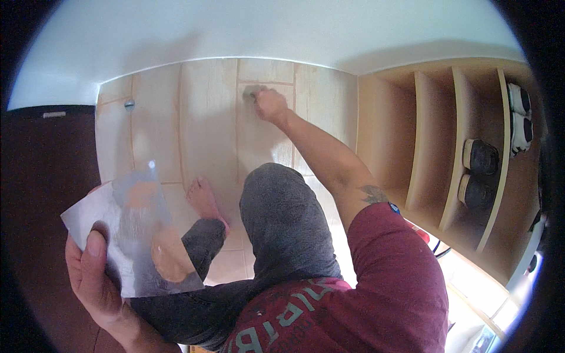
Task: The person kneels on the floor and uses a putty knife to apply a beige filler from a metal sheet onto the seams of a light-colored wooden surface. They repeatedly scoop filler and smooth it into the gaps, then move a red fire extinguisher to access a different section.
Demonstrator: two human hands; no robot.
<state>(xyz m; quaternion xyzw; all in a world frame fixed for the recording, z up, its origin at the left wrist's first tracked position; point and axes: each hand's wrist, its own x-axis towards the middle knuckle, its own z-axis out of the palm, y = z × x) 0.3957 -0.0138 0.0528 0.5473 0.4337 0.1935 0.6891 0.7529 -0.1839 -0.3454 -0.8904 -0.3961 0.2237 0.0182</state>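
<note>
My left hand (97, 279) grips a shiny silvery flat sheet (132, 259) by its near left edge, thumb on top. A thick tan blob of paste (170, 259) lies on the sheet, with a thinner tan smear farther up. My right arm is stretched out over the pale tiled floor (206, 123). Closed fingers of my right hand (272, 106) meet the floor beside a tan joint line (265, 82) near the far wall. A small dark bit shows at the fingertips, but what they hold is too small and blurred to name.
A light wooden shelf unit (435, 135) stands on the right, holding dark shoes (479, 157) and white-and-black shoes (520, 117). A white wall (282, 29) closes the far side. On the left is a dark brown panel (50, 188). A small round metal fitting (129, 105) sits in the floor.
</note>
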